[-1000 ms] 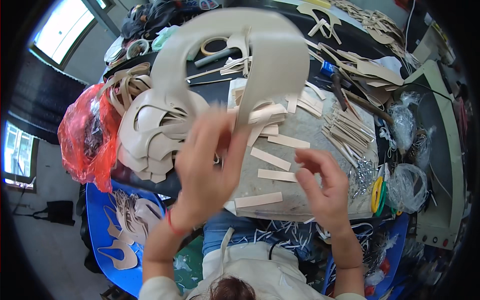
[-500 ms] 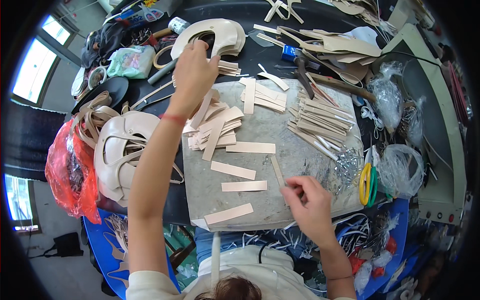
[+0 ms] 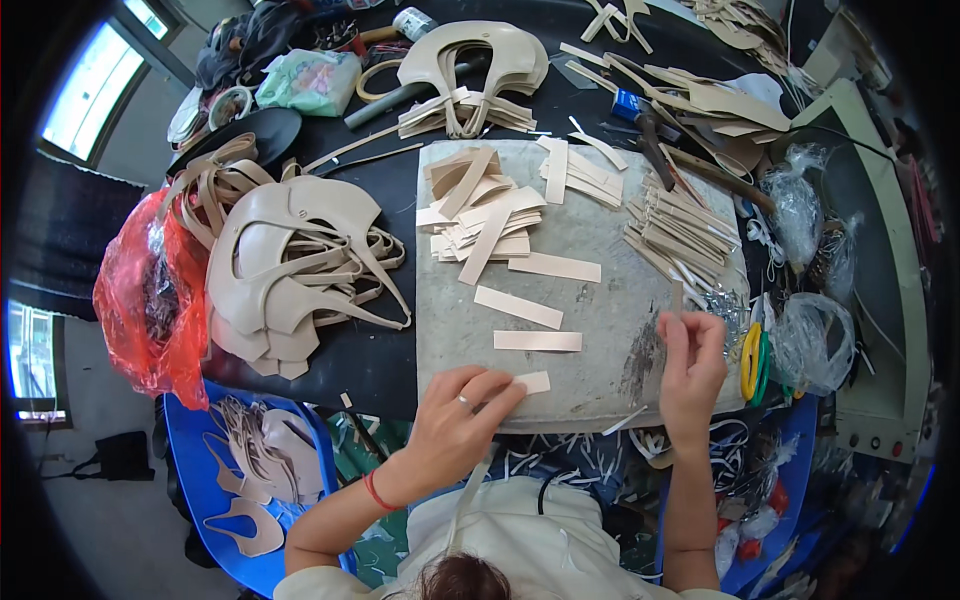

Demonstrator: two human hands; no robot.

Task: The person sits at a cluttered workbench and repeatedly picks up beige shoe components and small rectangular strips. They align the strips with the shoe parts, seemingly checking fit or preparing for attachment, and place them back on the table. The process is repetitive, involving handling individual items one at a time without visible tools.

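My left hand (image 3: pixel 462 415) is at the near edge of the grey work board (image 3: pixel 610 385), its fingers closed on the end of a short beige strip (image 3: pixel 536 382), apparently leather. Farther right, my right hand (image 3: pixel 693 370) pinches a narrow, brownish strip (image 3: pixel 677 296) that points away from me. Between the hands and the pile, three flat beige strips lie apart: a lower one (image 3: pixel 537 341), a middle one (image 3: pixel 518 307) and an upper one (image 3: pixel 555 267). Beyond them is a heap of similar strips (image 3: pixel 487 220). At the board's right lies a stack of narrow strips (image 3: pixel 680 235).
Cream curved panels with straps (image 3: pixel 290 250) lie left of the board, beside a red plastic bag (image 3: pixel 160 300). More curved panels (image 3: pixel 470 60) lie behind it. A hammer (image 3: pixel 655 145), yellow-and-green-handled scissors (image 3: pixel 757 350) and small metal pieces (image 3: pixel 728 308) are at the right.
My left hand has come back from the far curved panels to the nearest beige strip. My right hand, still pinching the narrow strip, is farther right. The whole view has shifted.
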